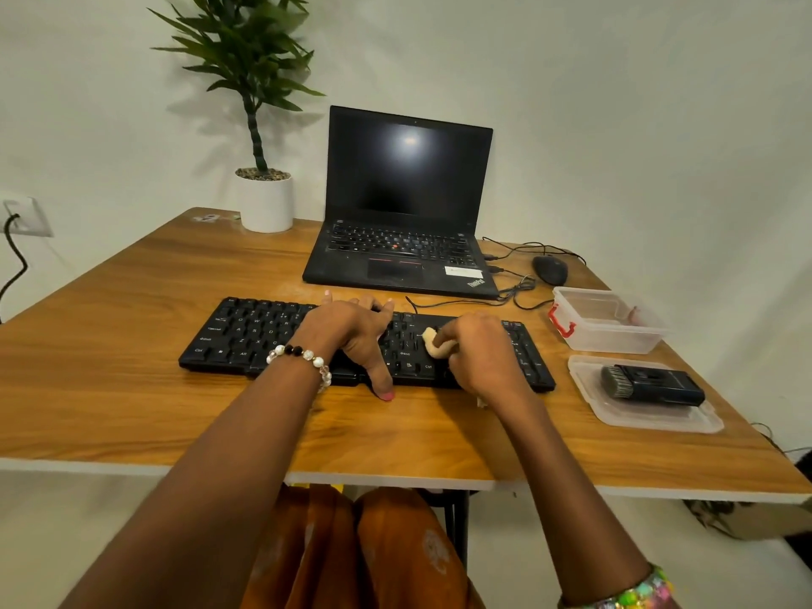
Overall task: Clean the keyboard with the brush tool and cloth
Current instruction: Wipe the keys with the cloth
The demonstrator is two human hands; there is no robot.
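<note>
Keyboard (246, 336) steadied under flat left fingers (378, 307); right fingers (457, 334) pinch cloth (435, 342) on its keys.

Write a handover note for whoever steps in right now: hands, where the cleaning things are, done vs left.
Left hand: open, pressing flat on the keyboard to steady it.
Right hand: fingers gripping the cloth, on the keys right of centre.
Brush tool: lying on the container lid, right of the keyboard, untouched now.
Done: cannot tell how much is wiped or whether brushing happened.
Left: finish wiping the rest of the keys.
</note>
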